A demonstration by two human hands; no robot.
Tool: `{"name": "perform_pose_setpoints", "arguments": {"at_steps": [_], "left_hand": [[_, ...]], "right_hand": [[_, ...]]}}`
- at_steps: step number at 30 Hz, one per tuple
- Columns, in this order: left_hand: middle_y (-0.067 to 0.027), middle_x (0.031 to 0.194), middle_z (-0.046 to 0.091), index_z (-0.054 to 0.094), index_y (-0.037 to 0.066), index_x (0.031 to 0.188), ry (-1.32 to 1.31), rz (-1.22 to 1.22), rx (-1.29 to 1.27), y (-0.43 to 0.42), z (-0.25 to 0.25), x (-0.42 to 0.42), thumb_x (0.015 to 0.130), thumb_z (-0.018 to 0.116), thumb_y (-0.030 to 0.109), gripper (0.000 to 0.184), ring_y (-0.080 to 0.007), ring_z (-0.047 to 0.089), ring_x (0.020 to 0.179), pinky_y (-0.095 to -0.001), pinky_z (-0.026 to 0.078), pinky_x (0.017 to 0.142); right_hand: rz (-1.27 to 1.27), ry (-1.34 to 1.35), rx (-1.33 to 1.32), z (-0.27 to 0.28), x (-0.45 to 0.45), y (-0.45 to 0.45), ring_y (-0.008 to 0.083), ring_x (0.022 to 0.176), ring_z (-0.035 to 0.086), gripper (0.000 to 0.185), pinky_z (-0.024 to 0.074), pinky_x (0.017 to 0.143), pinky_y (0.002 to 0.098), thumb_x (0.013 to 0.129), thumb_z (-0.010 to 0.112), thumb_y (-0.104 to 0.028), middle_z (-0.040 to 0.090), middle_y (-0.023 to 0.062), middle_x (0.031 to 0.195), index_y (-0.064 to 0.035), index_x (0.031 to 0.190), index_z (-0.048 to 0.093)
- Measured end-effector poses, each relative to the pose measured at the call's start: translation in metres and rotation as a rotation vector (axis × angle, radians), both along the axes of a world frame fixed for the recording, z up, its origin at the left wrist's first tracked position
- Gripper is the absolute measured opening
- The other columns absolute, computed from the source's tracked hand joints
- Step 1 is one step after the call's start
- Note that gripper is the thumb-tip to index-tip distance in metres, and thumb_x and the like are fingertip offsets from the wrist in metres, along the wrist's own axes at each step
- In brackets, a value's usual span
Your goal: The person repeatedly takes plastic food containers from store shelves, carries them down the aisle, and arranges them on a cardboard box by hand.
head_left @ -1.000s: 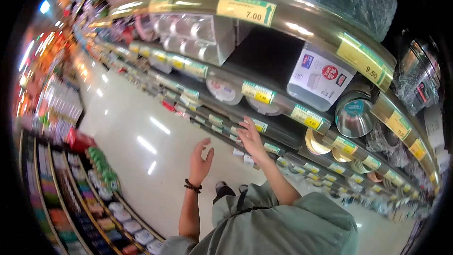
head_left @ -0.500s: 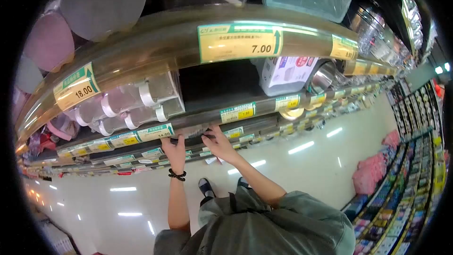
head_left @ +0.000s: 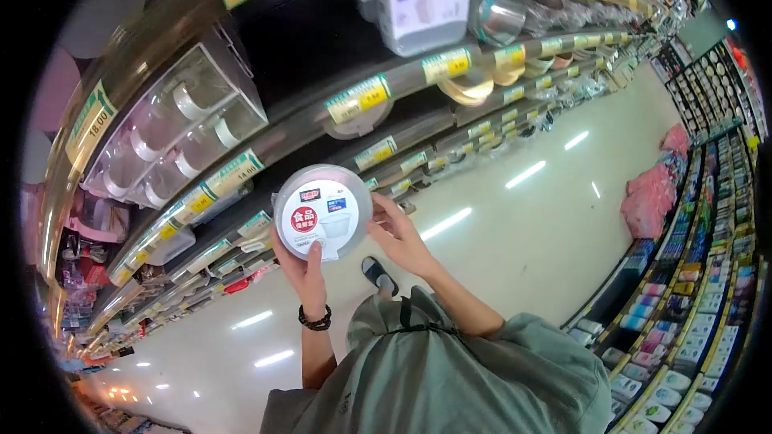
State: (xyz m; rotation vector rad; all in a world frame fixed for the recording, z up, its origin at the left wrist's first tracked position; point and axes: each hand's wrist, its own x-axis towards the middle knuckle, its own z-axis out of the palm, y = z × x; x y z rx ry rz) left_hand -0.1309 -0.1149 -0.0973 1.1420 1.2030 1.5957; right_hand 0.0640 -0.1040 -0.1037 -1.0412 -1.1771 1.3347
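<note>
A round, clear plastic food container (head_left: 354, 229) with a white printed label on its lid is held up in front of the shelves, lid facing me. My left hand (head_left: 305, 277) grips its lower left side, with the thumb pressed on the label and the other fingers hidden beneath. A dark braided bracelet circles the left wrist. At the container's right edge is my right hand (head_left: 402, 241), fingers curled against the rim and partly hidden behind it. Just above, another round lid (head_left: 359, 122) shows behind the shelf's price tags.
A boxed set of clear mugs (head_left: 173, 124) stands on the shelf to the left. Up ahead are a rectangular labelled tub (head_left: 426, 4) and a metal bowl (head_left: 500, 12). Pink bags (head_left: 647, 201) sit by the right-hand shelving (head_left: 675, 329), across the shiny aisle floor (head_left: 515, 249).
Both hands have come out from the lower shelf, bringing the round food container into view. The camera view has turned, and the shelves now sit higher and more slanted.
</note>
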Motion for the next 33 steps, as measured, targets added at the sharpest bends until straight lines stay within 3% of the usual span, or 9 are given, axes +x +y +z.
{"name": "perform_pose_setpoints", "arguments": {"at_steps": [5,9,16,20,21,25,27,30,33], "left_hand": [[-0.0159,0.15,0.038,0.019,-0.003,0.155,-0.087,-0.143,-0.058,-0.058,-0.009,0.038,0.091,0.061,0.002,0.077,-0.0236,0.039,0.137,-0.0378,0.027,0.116],[-0.0163,0.153,0.035,0.02,-0.005,0.155,-0.056,-0.38,-0.116,-0.108,0.002,0.067,0.094,0.054,0.011,0.072,-0.0246,0.036,0.141,-0.0399,0.026,0.117],[-0.0174,0.159,0.023,0.021,-0.006,0.155,0.113,-0.663,-0.081,-0.17,-0.002,0.133,0.098,0.053,0.028,0.074,-0.0295,0.03,0.145,-0.0423,0.028,0.117],[-0.0208,0.157,0.023,0.007,-0.002,0.157,0.201,-0.87,-0.003,-0.177,-0.023,0.17,0.083,0.074,0.051,0.114,-0.0319,0.027,0.147,-0.043,0.024,0.119],[-0.0218,0.157,0.021,-0.001,-0.001,0.158,0.205,-0.927,-0.08,-0.174,-0.024,0.179,0.069,0.087,0.051,0.135,-0.032,0.023,0.148,-0.0437,0.02,0.12],[-0.02,0.155,0.025,-0.004,0.0,0.157,0.468,-1.069,0.027,-0.161,-0.017,0.232,0.054,0.099,0.034,0.149,-0.0309,0.028,0.145,-0.0437,0.024,0.12],[-0.0195,0.153,0.029,0.0,0.0,0.157,0.377,-1.11,-0.064,-0.156,-0.023,0.269,0.055,0.099,0.029,0.145,-0.0303,0.034,0.142,-0.0431,0.029,0.118],[-0.0171,0.139,0.049,0.025,-0.002,0.149,0.331,-1.118,-0.095,-0.145,-0.03,0.335,0.063,0.093,0.013,0.11,-0.0262,0.051,0.129,-0.041,0.04,0.11],[-0.0169,0.133,0.055,0.035,-0.004,0.143,0.408,-1.095,0.146,-0.122,-0.059,0.394,0.068,0.089,0.012,0.094,-0.0253,0.055,0.124,-0.0391,0.044,0.105]], "right_hand": [[-0.192,-0.028,0.083,-0.009,0.041,-0.071,0.0183,0.122,0.051,0.028,0.0449,0.1,0.0352,0.096,0.062,-0.007,0.05,0.0128,0.133,-0.0023,0.122,0.053],[-0.281,0.289,0.084,-0.003,0.077,-0.131,0.0217,0.128,0.048,0.026,0.041,0.106,0.0364,0.098,0.058,-0.004,0.048,0.0167,0.138,-0.0022,0.122,0.046],[-0.474,0.267,-0.106,0.001,0.142,-0.226,0.0186,0.133,0.045,0.041,0.0366,0.11,0.0335,0.101,0.053,-0.006,0.049,0.0139,0.141,0.0009,0.139,0.038],[-0.615,0.25,-0.122,-0.004,0.171,-0.261,0.0205,0.133,0.046,0.047,0.0353,0.111,0.0338,0.102,0.051,-0.008,0.051,0.014,0.141,0.0031,0.146,0.037],[-0.647,0.213,-0.104,-0.005,0.181,-0.268,0.0213,0.133,0.047,0.047,0.0353,0.112,0.0341,0.104,0.049,-0.01,0.051,0.0144,0.142,0.0043,0.147,0.038],[-0.781,0.263,-0.097,-0.008,0.227,-0.288,0.021,0.133,0.047,0.046,0.0353,0.112,0.0339,0.104,0.048,-0.009,0.05,0.0136,0.143,0.004,0.147,0.039],[-0.845,0.221,-0.093,-0.008,0.25,-0.293,0.0213,0.133,0.047,0.046,0.035,0.112,0.034,0.104,0.047,-0.008,0.051,0.0138,0.143,0.0046,0.147,0.039],[-0.882,0.117,-0.026,0.007,0.297,-0.293,0.0207,0.135,0.045,0.047,0.0358,0.112,0.0344,0.102,0.048,-0.004,0.049,0.0139,0.144,0.0034,0.148,0.038],[-0.922,0.158,0.008,0.017,0.349,-0.29,0.021,0.132,0.046,0.046,0.0362,0.112,0.0358,0.101,0.047,-0.003,0.051,0.0136,0.14,0.0024,0.147,0.039]]}}
